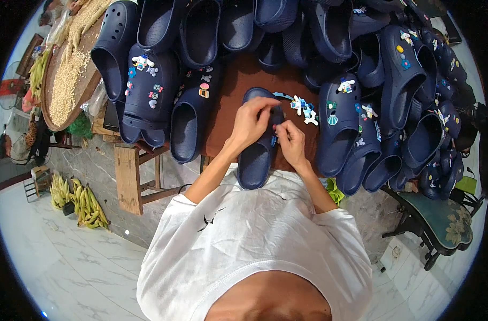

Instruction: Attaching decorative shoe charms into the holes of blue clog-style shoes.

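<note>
A dark blue clog (254,165) lies on the brown table top (233,75) in front of me, its heel toward my body. My left hand (251,123) is closed over the clog's upper, with its fingers bent across the top. At the clog's right side my right hand (292,143) is pinched closed. Something small, partly pink, shows at its fingertips, but its kind is mostly hidden. Small blue charms show on the upper beside the fingers. Just beyond the right hand lies a small group of loose blue and white charms (304,109).
Decorated clogs (337,123) are crowded on the right; another clog (193,115) with charms stands at the left, and plain ones line the back. A round tray (50,96) of pale kernels is at far left. Below are a wooden stool (127,179) and corn cobs (89,206).
</note>
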Tool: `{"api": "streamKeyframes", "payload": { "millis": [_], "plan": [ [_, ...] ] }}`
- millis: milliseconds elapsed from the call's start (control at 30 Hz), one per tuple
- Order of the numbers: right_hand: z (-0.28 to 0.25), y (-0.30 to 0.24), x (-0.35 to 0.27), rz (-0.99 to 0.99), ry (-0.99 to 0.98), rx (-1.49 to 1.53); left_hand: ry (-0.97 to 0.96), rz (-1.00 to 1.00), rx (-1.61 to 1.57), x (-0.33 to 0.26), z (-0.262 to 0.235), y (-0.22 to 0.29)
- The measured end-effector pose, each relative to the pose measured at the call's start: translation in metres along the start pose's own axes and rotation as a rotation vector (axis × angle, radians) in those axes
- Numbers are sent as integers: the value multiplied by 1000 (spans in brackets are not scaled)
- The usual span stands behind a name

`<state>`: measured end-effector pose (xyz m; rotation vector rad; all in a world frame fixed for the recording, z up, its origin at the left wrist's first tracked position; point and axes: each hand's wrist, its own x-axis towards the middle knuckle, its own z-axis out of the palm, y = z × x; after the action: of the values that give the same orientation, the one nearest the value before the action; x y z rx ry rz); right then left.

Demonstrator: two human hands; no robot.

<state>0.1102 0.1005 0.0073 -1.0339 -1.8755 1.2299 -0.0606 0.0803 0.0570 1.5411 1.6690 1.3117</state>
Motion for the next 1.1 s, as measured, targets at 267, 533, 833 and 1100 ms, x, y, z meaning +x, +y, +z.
{"api": "streamKeyframes", "payload": {
  "millis": [267,533,833,1100],
  "plan": [
    [-20,-7,-11,0,-154,192,118,-79,-63,-79,-21,41],
    [-18,-4,-9,-6,-182,195,60,-282,-167,-110,20,41],
    [-14,-8,-17,-236,-34,-77,223,-564,-696,-107,47,11],
    [-16,-13,-18,-200,-107,-32,327,-514,-593,-112,53,-5]
  ]
}}
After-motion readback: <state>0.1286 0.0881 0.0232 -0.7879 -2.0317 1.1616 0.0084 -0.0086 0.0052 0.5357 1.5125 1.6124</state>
